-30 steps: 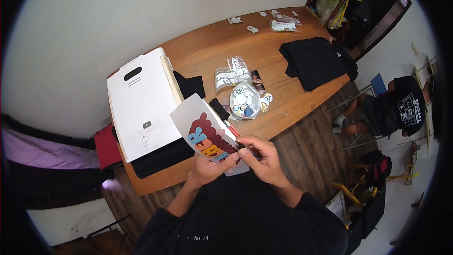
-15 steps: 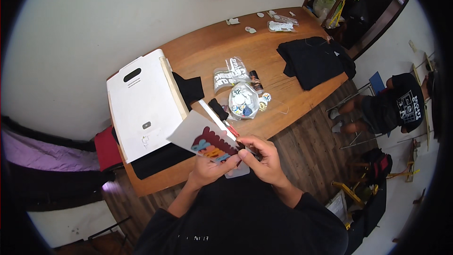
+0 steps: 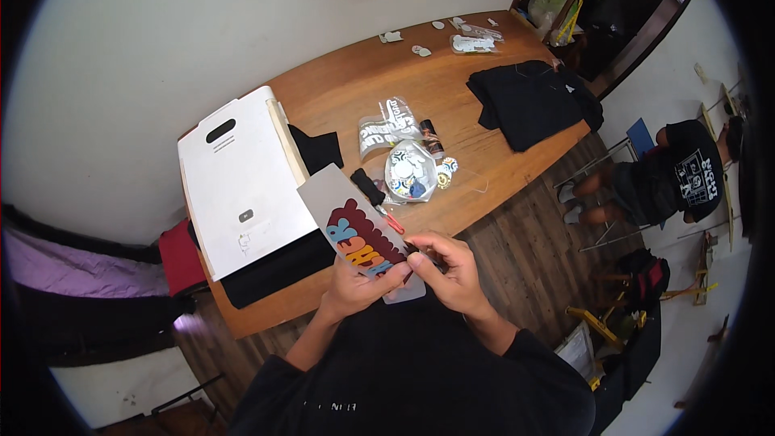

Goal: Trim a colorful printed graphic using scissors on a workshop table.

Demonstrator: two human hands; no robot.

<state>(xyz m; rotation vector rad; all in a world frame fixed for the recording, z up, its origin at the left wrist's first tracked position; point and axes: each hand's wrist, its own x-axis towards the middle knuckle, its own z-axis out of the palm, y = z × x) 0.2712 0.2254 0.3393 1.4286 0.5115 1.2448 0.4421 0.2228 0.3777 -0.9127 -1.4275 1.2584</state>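
Observation:
A greyish film sheet printed with maroon, orange and blue lettering (image 3: 362,236) is tilted up before my chest, over the table's near edge. My left hand (image 3: 361,287) closes on its lower edge, thumb on top. At its right end my right hand (image 3: 454,273) is closed, fingertips and thumb pinched at the lettering. Something dark shows by the right fingers, too hidden to name. Below the hands a pale rounded corner of film (image 3: 408,291) sticks out.
On the wooden table (image 3: 323,81) stand a large white flat-topped machine (image 3: 230,186) over black cloth, a bowl of round stickers (image 3: 412,173), a dark can (image 3: 432,139), clear printed film (image 3: 387,125) and a folded black shirt (image 3: 529,105). Another person (image 3: 670,169) sits at the right.
The sheet has turned so that its printed face shows more fully, with its lettering opened out flatter. Both hands stay in nearly the same place. The view has shifted slightly.

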